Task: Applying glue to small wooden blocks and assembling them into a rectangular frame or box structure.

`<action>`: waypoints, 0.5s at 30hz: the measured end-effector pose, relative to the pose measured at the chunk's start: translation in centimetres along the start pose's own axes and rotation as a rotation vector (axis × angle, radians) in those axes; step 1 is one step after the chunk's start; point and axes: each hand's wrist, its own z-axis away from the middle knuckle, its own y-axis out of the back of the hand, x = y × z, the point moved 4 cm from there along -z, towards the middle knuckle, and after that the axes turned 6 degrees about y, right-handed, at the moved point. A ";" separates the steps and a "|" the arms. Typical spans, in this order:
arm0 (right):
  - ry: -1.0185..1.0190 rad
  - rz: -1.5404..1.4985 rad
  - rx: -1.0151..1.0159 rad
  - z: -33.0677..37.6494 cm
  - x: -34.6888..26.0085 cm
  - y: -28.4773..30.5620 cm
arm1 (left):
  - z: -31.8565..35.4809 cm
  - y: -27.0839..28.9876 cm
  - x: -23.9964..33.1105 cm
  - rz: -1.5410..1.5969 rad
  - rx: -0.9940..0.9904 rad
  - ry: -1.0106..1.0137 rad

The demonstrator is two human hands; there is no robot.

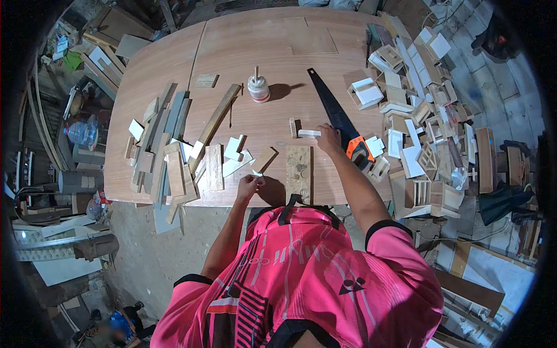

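My right hand (329,140) is closed on one end of a small white strip (309,133) over the middle of the table. Just left of that strip a small wood block (292,127) stands on the tabletop. Near the front edge, my left hand (249,187) is closed, with a small white piece (257,173) at its fingertips. Between my hands lies a worn wooden board (299,171) with round marks. A short wood piece (265,159) rests beyond my left hand, beside white offcuts (234,148). The handsaw (336,110) with an orange and black handle lies right by my right hand.
A white jar (259,90) with a stick in it stands farther back. Wood strips (165,139) pile up at the table's left, with a long slat (217,122) beside them. Several small wooden models and offcuts (406,116) crowd the right side. A thin sheet (313,39) lies at the far edge.
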 end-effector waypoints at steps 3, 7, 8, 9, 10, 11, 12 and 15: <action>-0.032 -0.130 0.130 2.1 -0.7 1.1 | -0.9 1.1 1.3 -0.310 0.237 -0.193; -0.263 -0.443 0.152 6.7 2.6 1.3 | -2.1 -0.2 3.8 -0.506 0.199 -0.577; -0.293 -0.477 0.180 8.4 2.9 1.5 | -1.6 -0.9 4.7 -0.688 0.340 -0.629; -0.316 -0.472 0.191 10.2 3.0 1.6 | -1.2 -1.7 5.7 -0.868 0.480 -0.681; -0.354 -0.641 0.191 11.6 2.2 2.1 | -2.0 -1.4 5.4 -0.964 0.453 -0.586; -0.396 -0.811 0.196 13.2 1.7 2.3 | -2.6 -1.3 5.1 -0.971 0.438 -0.594; -0.394 -0.757 0.199 14.6 1.0 2.7 | -3.2 -1.1 4.5 -1.040 0.431 -0.543; -0.472 -1.093 0.277 18.5 -2.6 4.9 | -4.0 -0.9 4.4 -1.096 0.408 -0.541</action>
